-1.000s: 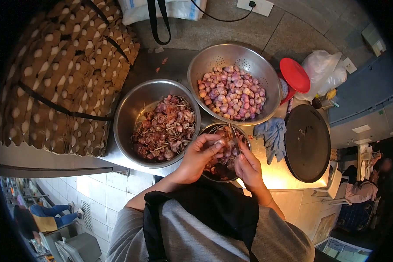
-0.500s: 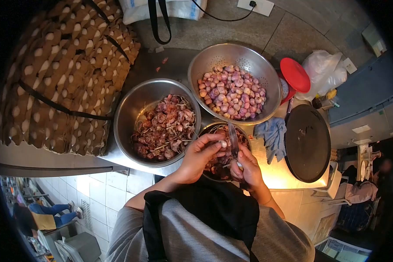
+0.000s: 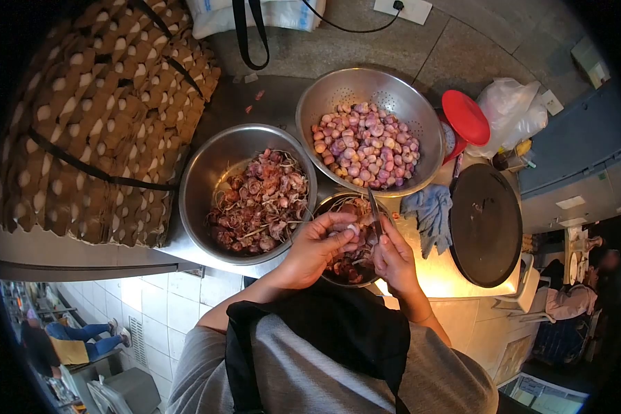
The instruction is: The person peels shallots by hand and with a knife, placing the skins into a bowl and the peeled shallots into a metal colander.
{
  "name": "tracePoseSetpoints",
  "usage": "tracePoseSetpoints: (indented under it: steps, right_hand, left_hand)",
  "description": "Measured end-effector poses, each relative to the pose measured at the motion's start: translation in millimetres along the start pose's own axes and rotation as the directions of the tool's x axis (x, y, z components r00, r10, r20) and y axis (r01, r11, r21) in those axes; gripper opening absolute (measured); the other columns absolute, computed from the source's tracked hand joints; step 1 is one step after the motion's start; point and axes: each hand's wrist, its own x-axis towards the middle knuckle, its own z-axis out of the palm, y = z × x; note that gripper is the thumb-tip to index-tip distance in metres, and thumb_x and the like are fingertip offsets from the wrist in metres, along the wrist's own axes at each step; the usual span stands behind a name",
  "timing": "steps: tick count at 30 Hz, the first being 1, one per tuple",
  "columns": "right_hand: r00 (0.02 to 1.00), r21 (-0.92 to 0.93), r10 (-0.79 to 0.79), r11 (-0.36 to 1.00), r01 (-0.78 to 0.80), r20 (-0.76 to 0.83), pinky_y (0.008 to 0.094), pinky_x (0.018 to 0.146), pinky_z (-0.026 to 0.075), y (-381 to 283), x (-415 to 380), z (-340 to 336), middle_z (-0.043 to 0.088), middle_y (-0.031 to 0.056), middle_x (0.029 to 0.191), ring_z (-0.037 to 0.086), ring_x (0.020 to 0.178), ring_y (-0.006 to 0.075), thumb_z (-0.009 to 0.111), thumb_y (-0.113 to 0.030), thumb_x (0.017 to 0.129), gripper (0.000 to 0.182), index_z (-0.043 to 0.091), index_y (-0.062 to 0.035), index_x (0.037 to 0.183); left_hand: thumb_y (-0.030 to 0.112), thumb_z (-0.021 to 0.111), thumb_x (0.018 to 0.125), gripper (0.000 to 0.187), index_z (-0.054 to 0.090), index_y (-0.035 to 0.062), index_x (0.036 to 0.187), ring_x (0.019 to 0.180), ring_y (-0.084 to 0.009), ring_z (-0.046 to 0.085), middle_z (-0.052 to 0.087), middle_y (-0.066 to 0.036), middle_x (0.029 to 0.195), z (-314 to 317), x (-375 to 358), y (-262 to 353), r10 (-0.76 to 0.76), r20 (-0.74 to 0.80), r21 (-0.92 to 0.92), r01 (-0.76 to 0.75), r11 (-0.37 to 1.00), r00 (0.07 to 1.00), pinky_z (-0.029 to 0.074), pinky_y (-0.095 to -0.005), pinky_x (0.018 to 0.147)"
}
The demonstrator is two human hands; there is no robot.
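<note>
My left hand point(image 3: 315, 250) pinches a small pale shallot point(image 3: 352, 229) over a small bowl of peelings point(image 3: 352, 270). In my right hand point(image 3: 396, 257) is a knife point(image 3: 375, 212), its blade pointing up and away from me, beside the shallot. To the left stands a steel bowl point(image 3: 194, 221) with unpeeled shallots point(image 3: 262, 200), roots and dry skins. Behind my hands a steel colander point(image 3: 324, 88) holds many peeled pinkish shallots point(image 3: 369, 145). Both hands partly hide the small bowl.
Stacked egg trays point(image 3: 96, 124) stand at the left. To the right are a blue cloth point(image 3: 431, 214), a round black pan point(image 3: 486, 228), a red scale point(image 3: 466, 117) and a plastic bag point(image 3: 507, 114). A seated person point(image 3: 76, 345) shows at lower left, others at far right.
The knife has turned more upright and its blade now shows narrow. My right hand has shifted slightly right and closed round the handle. My left hand has barely moved.
</note>
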Motion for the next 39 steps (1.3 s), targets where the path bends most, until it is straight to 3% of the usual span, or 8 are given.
tracePoseSetpoints:
  steps: [4, 8, 12, 21, 24, 27, 33, 39]
  right_hand:
    - [0.993, -0.111, -0.119, 0.987, 0.117, -0.007, 0.0162, 0.044, 0.024, -9.3, -5.5, 17.1, 0.037, -0.0066, 0.066, 0.028, 0.05, 0.0027, 0.038, -0.014, 0.091, 0.046, 0.023, -0.0071, 0.134]
    - [0.975, -0.019, 0.02, 1.0, -0.016, 0.22, 0.0161, 0.045, 0.023, -1.8, -8.1, 10.6, 0.036, -0.0068, 0.066, 0.027, 0.05, 0.0023, 0.038, -0.014, 0.092, 0.045, 0.025, -0.006, 0.133]
    - [0.984, -0.041, -0.011, 0.999, 0.019, 0.179, 0.0165, 0.044, 0.023, 3.1, -4.0, 11.0, 0.036, -0.0052, 0.063, 0.028, 0.049, 0.0029, 0.039, -0.016, 0.091, 0.044, 0.027, -0.0048, 0.132]
    - [0.978, -0.083, 0.081, 0.994, -0.066, 0.193, 0.0165, 0.046, 0.027, -5.5, -6.1, 2.1, 0.036, -0.0041, 0.064, 0.032, 0.05, 0.0042, 0.039, -0.017, 0.092, 0.039, 0.036, -0.0035, 0.128]
    - [0.983, -0.148, 0.095, 0.986, -0.072, 0.157, 0.0165, 0.047, 0.026, -8.0, -8.1, 6.6, 0.037, -0.0046, 0.066, 0.031, 0.052, 0.0037, 0.039, -0.017, 0.092, 0.04, 0.035, -0.003, 0.128]
    - [0.976, -0.068, 0.096, 0.994, -0.084, 0.195, 0.0164, 0.047, 0.026, -9.3, -8.6, 7.3, 0.037, -0.005, 0.067, 0.031, 0.053, 0.0032, 0.04, -0.016, 0.091, 0.04, 0.034, -0.0029, 0.129]
    - [0.985, -0.163, 0.056, 0.986, -0.028, 0.166, 0.0165, 0.047, 0.025, -4.3, -8.6, 10.0, 0.037, -0.0054, 0.068, 0.031, 0.053, 0.0031, 0.041, -0.017, 0.091, 0.04, 0.033, -0.0036, 0.129]
    - [0.983, -0.138, 0.045, 0.99, -0.02, 0.177, 0.0167, 0.047, 0.024, -2.6, -8.7, 10.4, 0.035, -0.0058, 0.065, 0.03, 0.053, 0.0029, 0.04, -0.019, 0.091, 0.041, 0.034, -0.0038, 0.129]
  left_hand:
    - [0.004, 0.055, 0.082, 0.019, 0.053, 0.0048, 0.101, 0.084, -0.01, 0.054, 0.055, -0.002, 0.092, 4.3, -0.9, 3.4, 0.042, -0.084, 0.052, -0.037, 0.998, 0.996, 0.046, -0.0227, 0.076]
    - [0.003, 0.057, 0.08, 0.019, 0.053, 0.0037, 0.099, 0.082, -0.0099, 0.055, 0.055, -0.002, 0.09, 3.1, -1.6, 2.6, 0.056, -0.083, 0.085, -0.049, 0.995, 0.995, 0.046, -0.0221, 0.074]
    - [0.006, 0.061, 0.078, 0.021, 0.056, 0.0038, 0.098, 0.079, -0.0085, 0.056, 0.057, -0.002, 0.088, -1.2, 1.0, -2.4, 0.139, -0.033, 0.13, -0.134, 0.982, 0.99, 0.046, -0.0199, 0.07]
    - [0.008, 0.062, 0.078, 0.021, 0.057, 0.0037, 0.098, 0.073, -0.0054, 0.054, 0.058, 0.0, 0.086, -0.4, -1.6, -2.5, 0.096, -0.111, 0.188, -0.074, 0.979, 0.989, 0.045, -0.0178, 0.061]
    - [0.002, 0.06, 0.079, 0.022, 0.054, 0.0017, 0.1, 0.077, -0.0071, 0.054, 0.057, -0.002, 0.087, 2.7, -3.6, 1.6, 0.163, -0.1, 0.294, -0.128, 0.947, 0.982, 0.048, -0.0195, 0.066]
    - [0.001, 0.061, 0.077, 0.022, 0.054, 0.0021, 0.098, 0.074, -0.0057, 0.053, 0.056, -0.001, 0.084, 9.3, -4.8, 5.3, 0.196, -0.116, 0.306, -0.152, 0.94, 0.974, 0.047, -0.0185, 0.063]
    - [-0.002, 0.063, 0.074, 0.021, 0.053, 0.0028, 0.092, 0.074, -0.0049, 0.052, 0.055, 0.0, 0.082, 3.7, -1.3, -1.2, 0.289, -0.091, 0.389, -0.233, 0.891, 0.953, 0.046, -0.0182, 0.063]
    - [0.0, 0.065, 0.073, 0.021, 0.055, 0.0016, 0.092, 0.074, -0.0045, 0.052, 0.057, -0.001, 0.082, 3.4, -0.8, -3.5, 0.342, -0.075, 0.421, -0.281, 0.863, 0.937, 0.044, -0.0173, 0.063]
